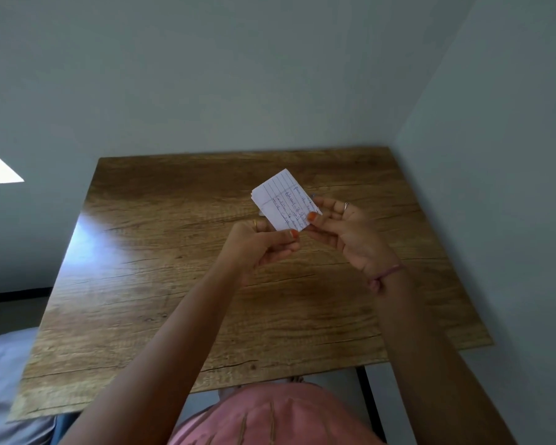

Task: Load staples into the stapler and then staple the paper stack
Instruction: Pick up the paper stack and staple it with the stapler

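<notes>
A small stack of white lined paper slips with blue handwriting (284, 200) is held up in the air above the middle of a square table with a brown wood-grain laminate top (161, 284). The sheets are thin and rectangular, tilted on a diagonal, their edges slightly fanned at the left corner. The left hand (264, 245) is curled almost into a fist and pinches the stack's lower corner between thumb and forefinger. The right hand (347, 232) is half open, palm turned up, thumb pressed on the stack's right edge and fingers behind it. Both thumbnails are painted orange, each hand wears a ring, and a pinkish thread band (387, 274) circles the right wrist. The tabletop is glossy, with a pale glare at its left side. A small grey shape shows just under the paper's lower left edge; it is mostly hidden and cannot be identified. The handwriting is too small to read.
</notes>
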